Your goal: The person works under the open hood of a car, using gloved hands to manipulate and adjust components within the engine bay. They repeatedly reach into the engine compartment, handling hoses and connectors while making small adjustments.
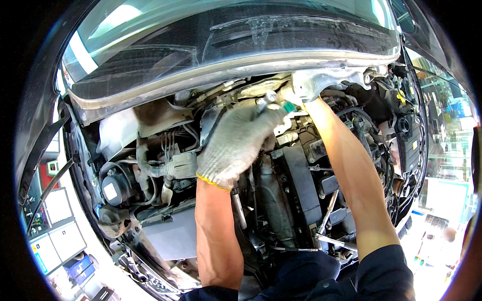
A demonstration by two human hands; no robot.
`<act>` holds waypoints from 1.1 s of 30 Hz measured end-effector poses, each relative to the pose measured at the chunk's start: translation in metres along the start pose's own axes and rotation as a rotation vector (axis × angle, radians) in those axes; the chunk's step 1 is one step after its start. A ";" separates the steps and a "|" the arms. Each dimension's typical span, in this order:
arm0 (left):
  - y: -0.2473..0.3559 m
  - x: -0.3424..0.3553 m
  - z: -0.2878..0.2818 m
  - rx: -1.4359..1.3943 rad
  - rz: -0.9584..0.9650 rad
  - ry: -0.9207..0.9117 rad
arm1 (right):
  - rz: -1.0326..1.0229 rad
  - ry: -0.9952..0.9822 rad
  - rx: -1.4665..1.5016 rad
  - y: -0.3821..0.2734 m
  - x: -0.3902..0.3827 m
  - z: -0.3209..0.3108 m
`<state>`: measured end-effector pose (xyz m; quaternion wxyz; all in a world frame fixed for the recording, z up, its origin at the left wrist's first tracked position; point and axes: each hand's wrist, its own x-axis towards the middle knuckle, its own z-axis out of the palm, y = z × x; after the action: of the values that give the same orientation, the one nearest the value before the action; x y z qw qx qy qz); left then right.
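My left hand [240,140], in a light knit work glove with a yellow cuff, reaches into the back middle of an engine bay. Its fingers look curled around something, but motion smears them. A shiny rounded metal end [269,97] sticks up beside the fingers, and a small green piece [289,107] shows right of them; I cannot tell what either belongs to. My bare right forearm [346,165] stretches to the same spot. The right hand itself is hidden at a silver metal bracket [307,86] below the windscreen, so its fingers and grip do not show.
A long black cover [297,175] runs along the engine's middle. Slim metal tools [329,211] lie on the engine near me. At the left are a pale shield [118,131], hoses and a round black part [114,190]; a black box [407,145] stands at the right.
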<state>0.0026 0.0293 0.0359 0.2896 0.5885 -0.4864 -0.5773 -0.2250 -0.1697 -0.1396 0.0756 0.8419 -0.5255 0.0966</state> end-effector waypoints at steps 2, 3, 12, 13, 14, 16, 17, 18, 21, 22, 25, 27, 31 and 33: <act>0.003 -0.001 0.001 0.196 -0.003 -0.012 | -0.065 0.228 -0.161 -0.001 0.001 0.015; -0.001 0.000 0.001 0.100 -0.027 0.025 | -0.052 0.225 -0.147 -0.002 0.000 0.018; -0.004 0.000 0.002 0.006 -0.032 0.133 | -0.063 0.147 -0.026 0.022 0.008 0.053; -0.012 0.004 0.001 0.002 -0.043 0.120 | -0.041 0.141 -0.075 0.016 0.005 0.049; -0.010 0.001 -0.001 0.004 -0.052 0.146 | -0.038 0.141 -0.087 0.005 0.007 0.043; -0.009 0.001 0.000 -0.002 -0.061 0.182 | -0.026 0.137 -0.114 -0.003 0.007 0.033; -0.008 0.000 0.000 0.008 -0.062 0.179 | -0.021 0.137 -0.121 -0.004 0.006 0.030; -0.009 0.000 0.000 0.000 -0.043 0.177 | -0.014 0.137 -0.131 -0.005 0.004 0.027; -0.010 0.002 0.000 -0.028 -0.022 0.175 | -0.011 0.140 -0.150 -0.008 0.006 0.021; -0.010 0.002 0.000 -0.037 -0.034 0.176 | -0.008 0.137 -0.152 -0.010 0.006 0.020; -0.008 0.002 0.003 -0.059 -0.059 0.178 | -0.003 0.135 -0.171 -0.009 0.004 0.017; -0.008 0.001 0.002 -0.062 -0.039 0.186 | -0.001 0.140 -0.177 -0.010 0.005 0.016; -0.007 0.001 -0.001 0.019 -0.033 0.201 | -0.003 0.137 -0.191 -0.015 0.004 0.010; -0.006 0.001 0.000 0.044 -0.038 0.202 | 0.001 0.132 -0.199 -0.016 0.003 0.006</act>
<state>0.0040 0.0303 0.0297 0.3132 0.6589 -0.4560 -0.5097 -0.2087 -0.1669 -0.1453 0.1933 0.8216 -0.5270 0.0992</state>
